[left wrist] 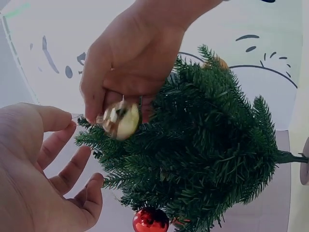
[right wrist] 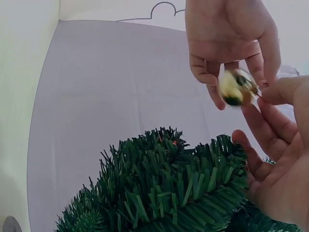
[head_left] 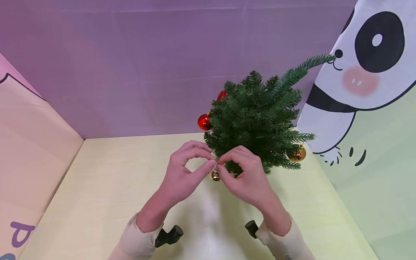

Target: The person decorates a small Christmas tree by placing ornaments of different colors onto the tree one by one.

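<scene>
A shiny gold Christmas bauble (head_left: 215, 176) hangs just below the meeting fingertips of both hands, in front of an artificial Christmas tree (head_left: 250, 119). My right hand (head_left: 245, 173) pinches the bauble at its cap between thumb and forefinger. Thumb and forefinger of my left hand (head_left: 185, 169) pinch a thin, barely visible string by the cap; the other fingers are spread in the left wrist view. The same bauble (left wrist: 121, 121) looks blurred there, close to the green branches (left wrist: 193, 140). In the right wrist view, the bauble (right wrist: 236, 88) is above the branch tips.
Red baubles (head_left: 204, 122) hang on the tree's left side, and another gold bauble (head_left: 297, 153) on its right. The tree stands on a pale table (head_left: 107, 187) by a purple backdrop (head_left: 146, 72). A panda-printed cloth (head_left: 360, 83) covers the right side.
</scene>
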A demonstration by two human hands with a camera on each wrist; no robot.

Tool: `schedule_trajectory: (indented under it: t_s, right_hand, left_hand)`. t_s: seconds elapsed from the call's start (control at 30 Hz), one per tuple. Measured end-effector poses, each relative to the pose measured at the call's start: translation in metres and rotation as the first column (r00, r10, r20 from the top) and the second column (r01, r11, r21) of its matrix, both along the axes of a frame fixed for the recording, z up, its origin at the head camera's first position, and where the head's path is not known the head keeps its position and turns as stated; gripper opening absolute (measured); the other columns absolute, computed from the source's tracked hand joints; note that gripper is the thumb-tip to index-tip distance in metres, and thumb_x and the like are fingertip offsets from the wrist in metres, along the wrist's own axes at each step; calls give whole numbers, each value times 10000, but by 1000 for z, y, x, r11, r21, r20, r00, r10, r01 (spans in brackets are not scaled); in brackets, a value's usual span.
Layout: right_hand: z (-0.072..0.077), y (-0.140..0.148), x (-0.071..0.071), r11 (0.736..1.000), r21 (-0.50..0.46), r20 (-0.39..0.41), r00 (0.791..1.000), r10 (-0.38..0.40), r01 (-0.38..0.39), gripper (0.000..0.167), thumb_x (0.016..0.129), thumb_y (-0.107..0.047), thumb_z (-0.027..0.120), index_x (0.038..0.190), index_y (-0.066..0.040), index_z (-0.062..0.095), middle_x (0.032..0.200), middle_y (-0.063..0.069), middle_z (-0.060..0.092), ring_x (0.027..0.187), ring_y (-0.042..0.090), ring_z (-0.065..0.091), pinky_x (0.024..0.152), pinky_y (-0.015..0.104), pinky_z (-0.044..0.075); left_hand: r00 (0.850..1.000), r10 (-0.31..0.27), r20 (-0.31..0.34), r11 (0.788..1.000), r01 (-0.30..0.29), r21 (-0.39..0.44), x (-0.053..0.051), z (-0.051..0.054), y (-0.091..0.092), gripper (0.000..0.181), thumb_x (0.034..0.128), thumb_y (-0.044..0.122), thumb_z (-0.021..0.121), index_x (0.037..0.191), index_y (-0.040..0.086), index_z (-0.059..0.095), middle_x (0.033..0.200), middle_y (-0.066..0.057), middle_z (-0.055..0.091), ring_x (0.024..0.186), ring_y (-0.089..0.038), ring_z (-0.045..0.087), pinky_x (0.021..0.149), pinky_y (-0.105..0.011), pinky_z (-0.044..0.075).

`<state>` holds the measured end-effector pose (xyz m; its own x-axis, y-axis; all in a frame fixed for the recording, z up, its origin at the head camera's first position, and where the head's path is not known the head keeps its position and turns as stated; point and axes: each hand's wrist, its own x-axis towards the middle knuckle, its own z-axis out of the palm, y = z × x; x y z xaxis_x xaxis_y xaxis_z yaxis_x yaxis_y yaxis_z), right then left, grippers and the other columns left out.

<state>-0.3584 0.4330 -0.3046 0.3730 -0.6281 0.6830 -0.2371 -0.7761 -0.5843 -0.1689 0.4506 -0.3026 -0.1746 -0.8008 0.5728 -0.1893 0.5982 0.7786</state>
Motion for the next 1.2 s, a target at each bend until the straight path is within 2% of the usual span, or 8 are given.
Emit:
schedule_trajectory:
  t_s: [0.2,0.47,0.57,0.73,0.93,1.07,1.2]
  right_hand:
    - [3,1,0,998,-32,101,994,-52,55,71,835,-32,695,828,-101,710,805,-38,677,834,157,591,761,296,471]
    - [12,2,2,968,-143,136,973,-186,205,53,857,-106,683,835,-85,726,796,-27,686,800,177,589,733,302,457]
    - [18,2,3,942,-204,138,961,-242,266,62,850,-110,683,832,-78,732,790,-7,690,782,187,595,722,306,456]
    - [30,4,5,874,-313,132,928,-348,372,77,839,-102,671,823,-59,733,783,34,689,763,212,603,702,338,475]
    - [47,5,6,811,-363,108,886,-451,458,136,872,-132,639,823,-40,726,774,69,680,728,252,598,642,383,486]
    - [56,5,3,797,-354,82,865,-495,490,123,871,-126,647,827,-39,722,775,69,683,711,256,593,618,388,479]
    - [64,5,-1,786,-354,23,845,-534,507,118,877,-134,652,844,-46,723,789,68,682,709,253,581,603,379,470]
  left_hand:
    - [1000,7,-7,1000,-7,12,2,2,-5,84,871,49,708,873,131,728,1020,-5,638,1041,-181,560,822,-381,435]
    - [1000,-4,8,1000,4,-24,1,12,-11,10,877,96,713,874,98,722,1049,12,636,1060,-176,552,834,-384,434]
    - [1000,-5,14,998,6,-57,0,18,-14,10,875,94,714,872,91,723,1039,-15,643,1065,-181,550,832,-384,435]
    - [998,-5,64,994,12,-113,-4,31,-20,16,868,86,716,878,79,725,1038,-77,645,1070,-178,534,838,-387,431]
    - [991,11,131,987,10,-160,-7,44,-30,36,869,94,717,894,68,723,1063,-69,635,1074,-159,508,839,-377,425]
    - [990,22,141,986,2,-166,-11,50,-35,32,881,95,703,896,75,723,1101,-86,622,1054,-142,513,824,-360,449]
    - [988,50,143,983,-23,-182,-17,55,-38,34,887,112,699,886,81,714,1168,-102,589,1065,-145,521,794,-355,459]
